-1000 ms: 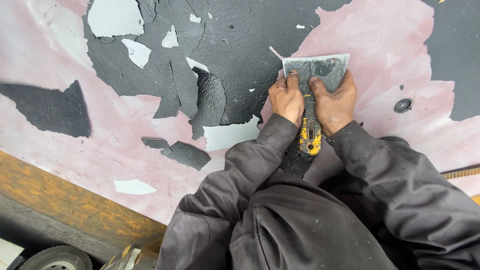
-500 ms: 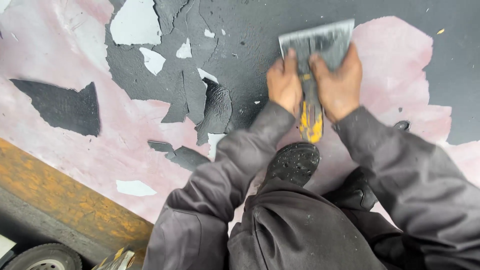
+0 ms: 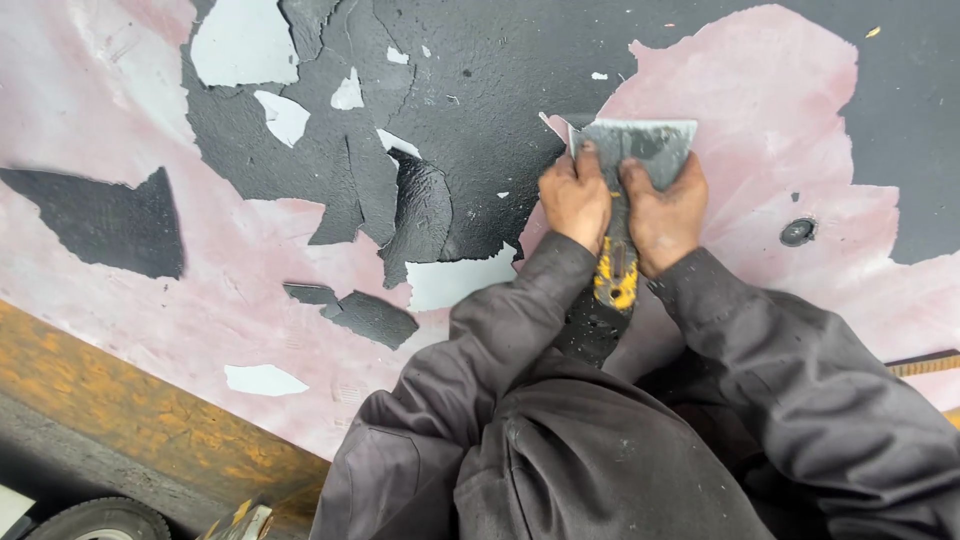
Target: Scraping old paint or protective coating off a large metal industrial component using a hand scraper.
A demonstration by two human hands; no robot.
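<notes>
Left hand [image 3: 574, 198] and right hand [image 3: 664, 212] both clenched side by side on a wide scraper [image 3: 632, 150], yellow handle near, blade flat on pink floor [image 3: 760, 130] at black coating [image 3: 480, 90] edge.

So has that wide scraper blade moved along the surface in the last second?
Cannot tell: the scraper sits at the same black coating edge by the round plug; the camera itself moved.
</notes>
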